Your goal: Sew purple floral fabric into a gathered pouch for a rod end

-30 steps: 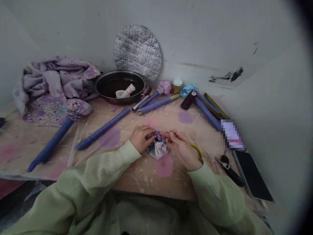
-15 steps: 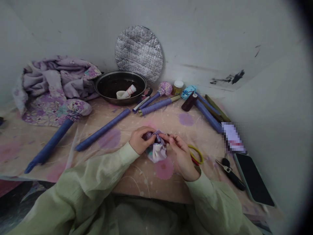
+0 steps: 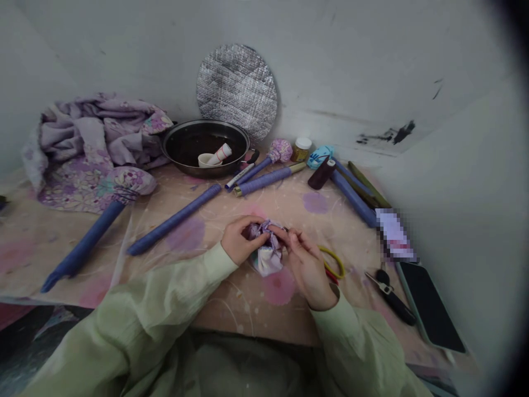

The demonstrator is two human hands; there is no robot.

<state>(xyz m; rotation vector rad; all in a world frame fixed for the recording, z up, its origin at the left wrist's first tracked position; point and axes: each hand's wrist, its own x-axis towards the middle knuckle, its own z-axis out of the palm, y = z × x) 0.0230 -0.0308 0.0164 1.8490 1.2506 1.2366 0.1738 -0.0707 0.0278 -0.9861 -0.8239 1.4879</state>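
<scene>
My left hand (image 3: 242, 241) is closed on a small bunched piece of lilac floral cloth (image 3: 269, 260), its thumb pressing on the gathered part. From the other side my right hand (image 3: 309, 267) reaches in, one finger against the gathers and the thumb pinched to the other fingers. A tiny dark thing shows near those fingertips, too small to name. Partly behind the right hand lie yellow-and-red handles (image 3: 334, 262), like those of scissors.
At the left lie a blue-wrapped stick with a floral cloth head (image 3: 93, 242), a blue-wrapped stick (image 3: 173, 220) and crumpled floral cloth (image 3: 88, 149). Behind are a black pan (image 3: 177, 157), a jar (image 3: 301, 149) and a dark thread spool (image 3: 320, 175). Keys (image 3: 392, 300) and a phone (image 3: 432, 306) lie right.
Both hands keep their hold at nearly the same place. My left thumb and the cloth have shifted slightly, and the right fingers sit a little closer to the gathers.
</scene>
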